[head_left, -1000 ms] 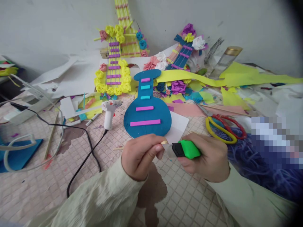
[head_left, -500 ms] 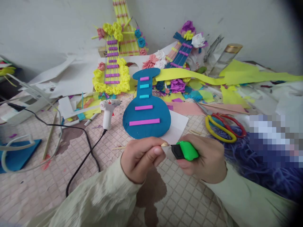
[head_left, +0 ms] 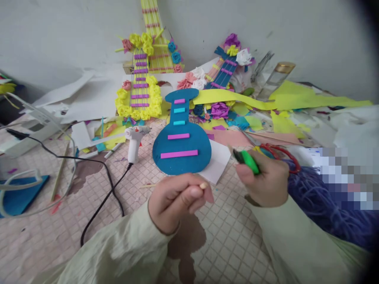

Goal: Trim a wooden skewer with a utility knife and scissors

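My left hand [head_left: 180,201] is closed around a thin wooden stick [head_left: 148,185], pinched so that its pale tip shows between thumb and forefinger. To the right, my right hand [head_left: 265,179] grips a green and black cutter knife [head_left: 248,160], held apart from the stick with its blade end pointing up and left. Just beyond my left hand lies a blue guitar-shaped cutout [head_left: 182,144] with purple and light blue bars across it. A white sheet [head_left: 219,159] is partly under the cutout.
A white glue gun [head_left: 134,146] with a black cord stands left of the cutout. Scissors [head_left: 291,157] and blue yarn [head_left: 319,205] lie at the right. Decorated paper guitars [head_left: 140,85], colored scraps and a glass jar [head_left: 276,79] are at the back.
My right hand has moved right and slightly up with the cutter knife, away from the stick's tip. My left hand keeps its pinch, and the view has shifted slightly.
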Tool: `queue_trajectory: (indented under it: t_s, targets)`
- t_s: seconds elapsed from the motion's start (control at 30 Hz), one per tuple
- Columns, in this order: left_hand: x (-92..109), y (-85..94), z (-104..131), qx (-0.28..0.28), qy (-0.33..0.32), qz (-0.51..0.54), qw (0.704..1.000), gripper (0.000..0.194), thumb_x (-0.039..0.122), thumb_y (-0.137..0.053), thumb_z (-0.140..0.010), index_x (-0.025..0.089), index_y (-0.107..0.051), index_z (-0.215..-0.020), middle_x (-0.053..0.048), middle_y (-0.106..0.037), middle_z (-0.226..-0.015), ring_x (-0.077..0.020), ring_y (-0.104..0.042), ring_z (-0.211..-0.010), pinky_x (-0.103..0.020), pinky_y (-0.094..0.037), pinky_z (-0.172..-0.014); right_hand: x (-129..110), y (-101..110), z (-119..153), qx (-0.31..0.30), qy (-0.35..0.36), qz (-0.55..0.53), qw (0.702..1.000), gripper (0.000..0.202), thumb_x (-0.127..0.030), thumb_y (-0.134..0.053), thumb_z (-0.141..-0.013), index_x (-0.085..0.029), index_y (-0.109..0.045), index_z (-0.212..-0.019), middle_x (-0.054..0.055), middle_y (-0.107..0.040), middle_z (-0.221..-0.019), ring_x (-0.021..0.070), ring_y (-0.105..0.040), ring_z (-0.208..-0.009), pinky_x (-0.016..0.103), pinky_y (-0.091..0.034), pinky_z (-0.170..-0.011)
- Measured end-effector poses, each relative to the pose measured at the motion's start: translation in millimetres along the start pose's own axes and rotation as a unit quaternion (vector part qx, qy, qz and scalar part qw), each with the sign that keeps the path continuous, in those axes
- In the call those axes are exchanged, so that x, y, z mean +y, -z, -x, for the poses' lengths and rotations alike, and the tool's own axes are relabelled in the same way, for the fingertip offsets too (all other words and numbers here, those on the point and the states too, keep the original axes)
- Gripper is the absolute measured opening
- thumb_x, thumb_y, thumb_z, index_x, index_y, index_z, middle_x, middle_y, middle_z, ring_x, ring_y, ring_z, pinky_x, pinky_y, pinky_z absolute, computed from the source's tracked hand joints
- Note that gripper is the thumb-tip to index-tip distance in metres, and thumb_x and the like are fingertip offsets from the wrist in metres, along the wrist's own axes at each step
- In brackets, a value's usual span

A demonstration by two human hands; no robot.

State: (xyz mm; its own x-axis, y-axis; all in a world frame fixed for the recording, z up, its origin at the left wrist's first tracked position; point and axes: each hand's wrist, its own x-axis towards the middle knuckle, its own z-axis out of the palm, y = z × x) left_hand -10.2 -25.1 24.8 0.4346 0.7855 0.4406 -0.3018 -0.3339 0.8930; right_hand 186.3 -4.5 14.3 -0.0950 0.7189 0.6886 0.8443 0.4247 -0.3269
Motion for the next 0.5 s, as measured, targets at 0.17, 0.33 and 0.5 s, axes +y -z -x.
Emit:
queue_trajectory:
  t_s: [0.17, 0.33, 0.5]
  targets:
    - [-14, -0.3, -3, 0.047, 0.004, 0.004, 0.999, 0.021, 0.021, -0.036, -0.09, 0.014, -0.056, -0.092, 0.006, -0.036, -0.049, -0.0033, -0.031, -0.042, -0.015, -0.026, -0.04, -19, 4, 7, -0.029, 0.069, -0.056, 0.996, 0.044, -0.056, -0.039, -0.079, -0.017, -0.052, -0.062, -0.004, -0.04, -0.042, 0.0066, -0.035, -0.037, 0.021, -0.03, -0.038]
    - [-17, 0.1, -1, 0.031, 0.026, 0.03, 0.999, 0.019, 0.024, -0.039, -0.089, 0.013, -0.052, -0.097, 0.001, -0.055, -0.057, -0.0058, -0.048, -0.045, -0.016, -0.039, -0.044, -20, 1, 9, -0.041, 0.064, -0.049, 0.996, 0.043, -0.054, -0.04, -0.079, -0.017, -0.052, -0.06, -0.002, -0.045, -0.043, 0.0084, -0.043, -0.039, 0.022, -0.033, -0.039]
    - [-17, 2.1, 0, 0.021, 0.025, 0.019, 0.999, 0.013, 0.022, -0.04, -0.089, 0.014, -0.05, -0.091, -0.001, -0.061, -0.061, -0.008, -0.056, -0.049, -0.018, -0.044, -0.047, -21, 0, 10, -0.059, 0.075, -0.041, 0.995, 0.039, -0.055, -0.043, -0.076, -0.019, -0.05, -0.06, -0.001, -0.05, -0.045, 0.0101, -0.048, -0.041, 0.023, -0.036, -0.041]
